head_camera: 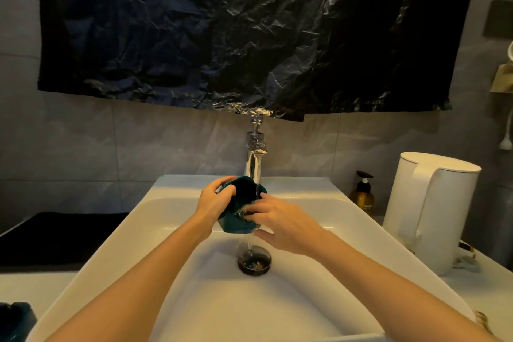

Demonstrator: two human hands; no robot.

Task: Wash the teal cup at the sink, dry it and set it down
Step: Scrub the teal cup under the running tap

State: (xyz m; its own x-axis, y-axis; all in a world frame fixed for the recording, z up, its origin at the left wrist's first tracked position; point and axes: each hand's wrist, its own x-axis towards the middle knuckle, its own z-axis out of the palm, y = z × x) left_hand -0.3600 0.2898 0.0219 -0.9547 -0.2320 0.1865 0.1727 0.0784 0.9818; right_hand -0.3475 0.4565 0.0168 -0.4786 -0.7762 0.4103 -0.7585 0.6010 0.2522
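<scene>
The teal cup (241,207) is held tilted over the white sink (155,230), right under the chrome tap (256,158). Water runs from the tap onto the cup and falls toward the dark drain (254,260). My left hand (215,200) grips the cup's upper left side, fingers curled round its rim. My right hand (280,221) lies against the cup's lower right side with its fingers on the wet surface; its fingertips are partly hidden by the cup and the water.
A white electric kettle (433,211) stands on the counter at the right, with an amber pump bottle (363,194) behind it. A black mat (55,236) covers the counter at the left. A dark object (16,319) sits at the lower left corner. Black plastic sheet (249,30) hangs above the tap.
</scene>
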